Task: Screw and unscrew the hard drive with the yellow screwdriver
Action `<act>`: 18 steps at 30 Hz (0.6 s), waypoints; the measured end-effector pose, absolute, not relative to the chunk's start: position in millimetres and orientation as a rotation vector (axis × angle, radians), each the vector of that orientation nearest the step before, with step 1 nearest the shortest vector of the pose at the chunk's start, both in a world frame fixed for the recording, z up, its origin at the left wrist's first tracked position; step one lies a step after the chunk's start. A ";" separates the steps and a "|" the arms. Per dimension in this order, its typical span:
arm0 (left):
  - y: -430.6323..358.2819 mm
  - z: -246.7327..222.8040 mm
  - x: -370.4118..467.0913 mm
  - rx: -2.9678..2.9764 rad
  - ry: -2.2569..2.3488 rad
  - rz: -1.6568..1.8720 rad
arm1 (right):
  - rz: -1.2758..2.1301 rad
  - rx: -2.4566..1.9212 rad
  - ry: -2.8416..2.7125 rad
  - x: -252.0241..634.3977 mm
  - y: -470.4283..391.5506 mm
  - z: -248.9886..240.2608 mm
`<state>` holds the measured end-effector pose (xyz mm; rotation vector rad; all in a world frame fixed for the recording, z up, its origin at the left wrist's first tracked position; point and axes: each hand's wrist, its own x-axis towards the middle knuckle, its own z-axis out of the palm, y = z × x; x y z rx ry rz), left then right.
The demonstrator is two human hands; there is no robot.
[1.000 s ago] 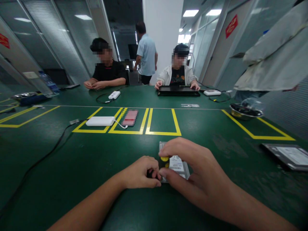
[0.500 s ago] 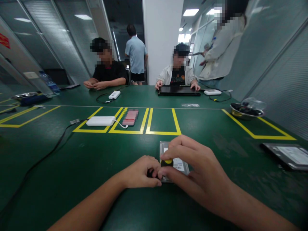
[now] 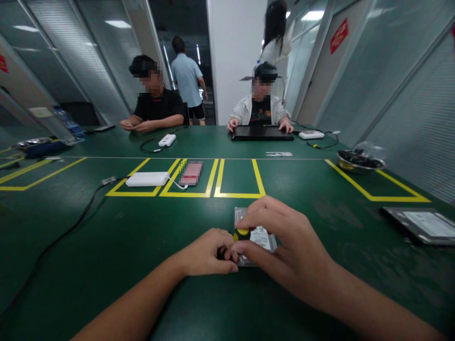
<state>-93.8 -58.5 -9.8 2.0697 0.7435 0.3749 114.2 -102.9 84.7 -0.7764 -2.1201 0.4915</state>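
A hard drive (image 3: 262, 239), silver with a white label, lies on the green table in front of me, partly covered by my hands. Between the thumb and fingers of my right hand (image 3: 293, 244) is the yellow and black handle of a screwdriver (image 3: 242, 234). It points down over the drive's left side; its tip is hidden. My left hand (image 3: 209, 252) rests on the table with curled fingers against the drive's left edge, close to the screwdriver. A dark patch shows inside its curl, too shadowed to make out.
A larger drive (image 3: 423, 225) lies to the right, below a metal bowl (image 3: 360, 164) of dark parts. Ahead are a white power bank (image 3: 147, 179), a phone (image 3: 192, 173) and a black cable (image 3: 83, 213). Across the table, a co-worker holds a black panel (image 3: 262, 133).
The screwdriver handle has turned slightly in my right hand, showing more yellow. My left hand stays in place. In the background, the standing person at right has moved left.
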 end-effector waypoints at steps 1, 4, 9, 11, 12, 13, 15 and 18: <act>-58.5 -10.1 -93.7 2.070 0.752 0.385 | 0.490 -0.771 -2.119 114.2 -102.8 84.8; -58.3 -11.4 -93.6 2.086 0.764 0.420 | 0.472 -0.748 -2.125 114.0 -103.6 83.6; -58.0 -11.5 -93.8 2.112 0.751 0.393 | 0.445 -0.726 -2.101 113.3 -104.8 79.9; -58.3 -10.7 -94.0 2.113 0.751 0.383 | 0.461 -0.736 -2.101 112.8 -104.0 79.6; -58.5 -10.4 -94.1 2.113 0.753 0.383 | 0.464 -0.748 -2.100 112.6 -103.4 79.8; -58.8 -10.2 -94.2 2.111 0.756 0.385 | 0.464 -0.759 -2.101 112.3 -102.9 80.1; -59.2 -10.5 -94.3 2.103 0.767 0.397 | 0.446 -0.761 -2.107 111.7 -102.3 80.7; -59.1 -12.3 -94.0 2.088 0.760 0.418 | 0.413 -0.706 -2.108 111.4 -102.7 80.4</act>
